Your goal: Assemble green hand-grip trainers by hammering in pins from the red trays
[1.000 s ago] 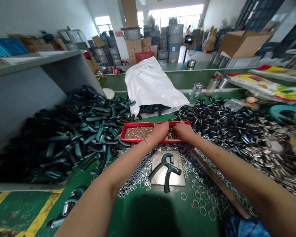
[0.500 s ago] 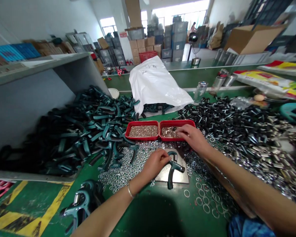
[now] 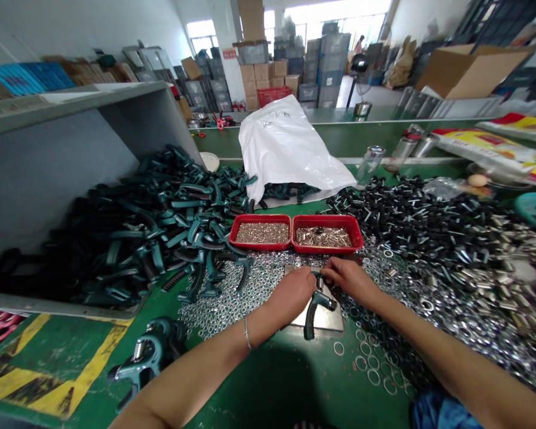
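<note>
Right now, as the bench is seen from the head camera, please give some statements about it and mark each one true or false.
1. The left grip and right grip meet at the exerciser on the plate. True.
2. The two red trays stand empty. False: both hold small metal parts.
3. The white bag lies beyond the trays. True.
4. The right grip reaches into a tray. False: it is at the exerciser, on the near side of the trays.
</note>
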A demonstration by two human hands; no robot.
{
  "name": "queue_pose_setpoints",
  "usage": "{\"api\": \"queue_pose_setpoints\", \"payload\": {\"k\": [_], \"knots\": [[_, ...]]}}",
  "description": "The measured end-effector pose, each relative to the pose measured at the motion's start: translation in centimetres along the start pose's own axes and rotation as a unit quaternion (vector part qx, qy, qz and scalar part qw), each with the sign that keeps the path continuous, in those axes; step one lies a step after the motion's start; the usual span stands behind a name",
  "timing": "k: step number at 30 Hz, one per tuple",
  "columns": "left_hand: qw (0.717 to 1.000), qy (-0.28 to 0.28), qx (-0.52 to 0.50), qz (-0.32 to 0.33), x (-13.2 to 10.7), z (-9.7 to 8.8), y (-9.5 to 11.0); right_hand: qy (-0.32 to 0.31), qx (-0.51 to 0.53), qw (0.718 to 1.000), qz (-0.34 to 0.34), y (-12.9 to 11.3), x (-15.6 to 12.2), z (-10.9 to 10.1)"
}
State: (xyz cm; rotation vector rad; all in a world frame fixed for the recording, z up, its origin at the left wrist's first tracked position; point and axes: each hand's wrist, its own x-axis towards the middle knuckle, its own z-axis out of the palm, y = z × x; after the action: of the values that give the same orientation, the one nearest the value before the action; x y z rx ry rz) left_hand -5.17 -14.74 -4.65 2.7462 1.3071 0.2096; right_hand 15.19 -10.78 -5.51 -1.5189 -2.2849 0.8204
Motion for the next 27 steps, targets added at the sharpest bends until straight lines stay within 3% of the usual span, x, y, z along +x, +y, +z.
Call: {"api": "queue_pose_setpoints", "payload": {"k": [3, 6, 10, 12, 14, 16, 18, 22, 27], "knots": [[1.0, -0.006, 0.001, 0.014, 0.4, 0.1, -0.1, -0.015, -0.135, 0.991, -0.017, -1.0, 0.1, -0.2], [1.0, 0.001, -0.015, 0.012, -0.1, -0.1, 0.4, -0.025, -0.267, 0.962, -0.059, -2.7, 0.2, -0.1], [0.998, 0.035, -0.021, -0.048, -2.3, -0.1, 2.4, -0.048, -0.291, 0.952, -0.08, -3.8, 0.1, -0.3], [0.993, 0.057, -0.035, -0.099, -3.4, 0.3, 3.3, -0.04, -0.293, 0.953, -0.067, -3.4, -0.8, -0.8], [0.988, 0.064, -0.062, -0.127, -4.1, 0.8, 3.7, 0.011, -0.305, 0.952, -0.028, -2.3, -2.5, -1.4], [0.986, 0.065, -0.096, -0.117, -4.2, 1.1, 3.5, 0.078, -0.341, 0.937, 0.026, -0.8, -4.5, -2.0], [0.985, 0.069, -0.128, -0.093, -3.9, 1.1, 2.9, 0.093, -0.376, 0.919, 0.068, 0.8, -6.3, -2.6], [0.979, 0.076, -0.175, -0.077, -3.1, 0.7, 2.2, 0.035, -0.331, 0.937, 0.11, 2.9, -8.5, -3.4], [0.975, 0.08, -0.196, -0.073, -2.8, 0.9, 2.3, 0.06, -0.123, 0.988, 0.066, 1.1, -10.2, -3.5]]}}
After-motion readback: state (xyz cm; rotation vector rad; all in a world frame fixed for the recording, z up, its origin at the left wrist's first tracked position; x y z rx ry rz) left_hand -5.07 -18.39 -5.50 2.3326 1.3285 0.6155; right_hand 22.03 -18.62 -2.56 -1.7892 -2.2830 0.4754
